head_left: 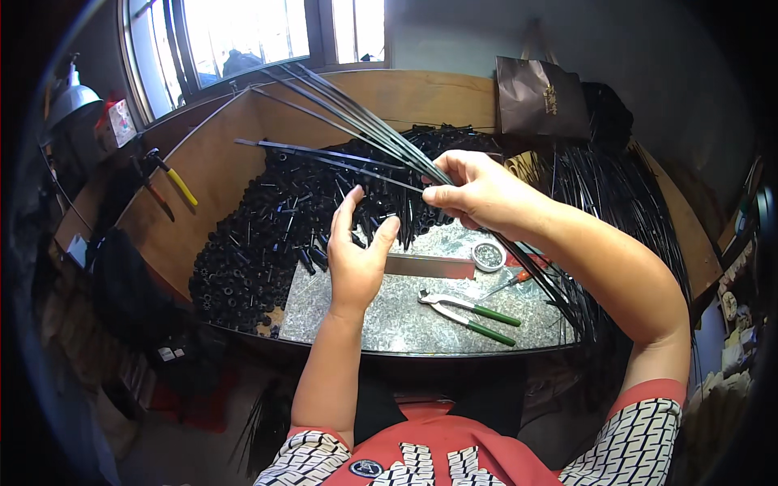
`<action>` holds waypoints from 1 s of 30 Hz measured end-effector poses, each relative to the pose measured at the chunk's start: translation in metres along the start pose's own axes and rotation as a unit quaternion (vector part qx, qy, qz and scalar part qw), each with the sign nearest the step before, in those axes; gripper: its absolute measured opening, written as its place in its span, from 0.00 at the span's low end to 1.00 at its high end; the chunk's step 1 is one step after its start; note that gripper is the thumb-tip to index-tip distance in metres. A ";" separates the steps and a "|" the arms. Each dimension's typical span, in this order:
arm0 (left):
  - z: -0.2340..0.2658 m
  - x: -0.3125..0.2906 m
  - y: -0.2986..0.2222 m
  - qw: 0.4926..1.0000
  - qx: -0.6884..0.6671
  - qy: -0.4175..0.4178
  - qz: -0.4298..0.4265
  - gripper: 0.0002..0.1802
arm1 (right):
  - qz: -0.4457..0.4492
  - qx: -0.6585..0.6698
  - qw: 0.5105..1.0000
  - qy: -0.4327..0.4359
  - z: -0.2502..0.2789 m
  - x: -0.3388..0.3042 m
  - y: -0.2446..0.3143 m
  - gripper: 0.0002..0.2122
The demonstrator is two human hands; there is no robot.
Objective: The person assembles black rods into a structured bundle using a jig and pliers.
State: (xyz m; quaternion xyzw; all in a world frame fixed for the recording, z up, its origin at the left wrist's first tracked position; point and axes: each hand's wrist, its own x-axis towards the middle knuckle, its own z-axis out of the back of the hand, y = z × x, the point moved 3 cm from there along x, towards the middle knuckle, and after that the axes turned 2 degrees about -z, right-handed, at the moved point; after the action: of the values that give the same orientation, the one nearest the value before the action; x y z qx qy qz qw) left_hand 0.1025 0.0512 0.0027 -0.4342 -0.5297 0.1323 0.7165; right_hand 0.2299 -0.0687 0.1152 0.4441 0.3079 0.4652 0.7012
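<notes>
My right hand (478,190) is closed round a bundle of long thin black strips (356,117). The strips fan out toward the window at the upper left, and their other ends run down below my wrist to the right. To the left of them, my left hand (359,251) is raised with thumb and fingers apart and nothing in it. Beneath both hands lies a grey speckled metal sheet (389,320). On it are pliers with green handles (474,316), a flat metal bar (429,266), a small round dish of tiny parts (489,255) and a red-handled screwdriver (519,278).
A large heap of small black tubular parts (235,267) fills the table's left and back. More long black strips (616,211) lie at the right. Wooden boards (186,219) wall the table. A hammer with a yellow handle (180,185) hangs at the left; a brown paper bag (539,97) stands at the back.
</notes>
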 end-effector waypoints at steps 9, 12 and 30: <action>0.012 0.022 -0.005 0.854 -0.504 -0.055 0.117 0.16 | -0.020 -0.058 0.997 -0.038 -0.009 -0.006 -0.010 0.10; 0.031 0.020 -0.022 0.844 -0.530 -0.075 0.033 0.22 | -0.017 -0.081 0.996 -0.046 -0.009 -0.003 -0.017 0.12; -0.003 -0.011 -0.013 0.990 -0.131 -0.045 -0.005 0.23 | 0.120 -0.101 0.987 0.031 -0.052 -0.038 -0.016 0.20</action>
State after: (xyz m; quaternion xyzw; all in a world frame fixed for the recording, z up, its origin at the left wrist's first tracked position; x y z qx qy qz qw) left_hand 0.0974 0.0348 0.0046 -0.5151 -0.5767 0.0776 0.6293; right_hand 0.1780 -0.0892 0.0799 0.3904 0.2254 0.5878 0.6717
